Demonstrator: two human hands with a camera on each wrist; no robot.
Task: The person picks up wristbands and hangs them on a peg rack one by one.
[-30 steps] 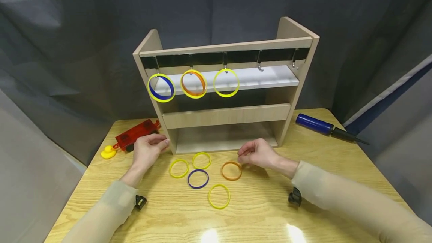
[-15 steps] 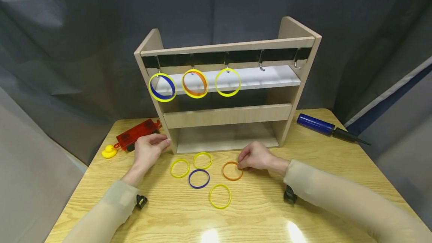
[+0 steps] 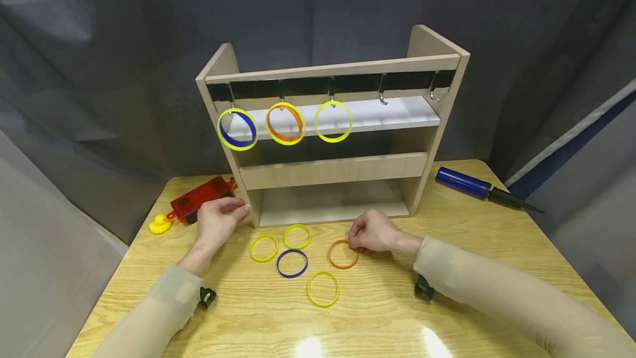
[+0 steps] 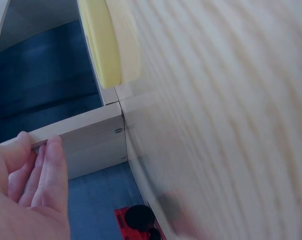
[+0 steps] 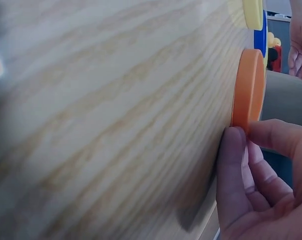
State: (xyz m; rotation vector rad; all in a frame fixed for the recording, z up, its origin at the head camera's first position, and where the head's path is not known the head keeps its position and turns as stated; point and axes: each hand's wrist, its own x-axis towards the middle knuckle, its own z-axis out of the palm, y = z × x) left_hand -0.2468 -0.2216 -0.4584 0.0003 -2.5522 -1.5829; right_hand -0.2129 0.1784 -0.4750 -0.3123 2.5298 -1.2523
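There's the hook rack (image 3: 333, 171), the big one: if my left hand (image 3: 217, 224), pinching its side edge, tugs too hard, it could shift. My right hand (image 3: 377, 232) pinches the orange ring (image 5: 247, 92) down on the table (image 3: 248, 325); so shallow a hold might slip. Blue pump (image 3: 462, 183), well clear. Red wagon (image 3: 201, 198) crowds my left hand; purple ring (image 3: 292, 275) beside the orange could get nudged; yellow duck (image 3: 160, 224), out of the way.
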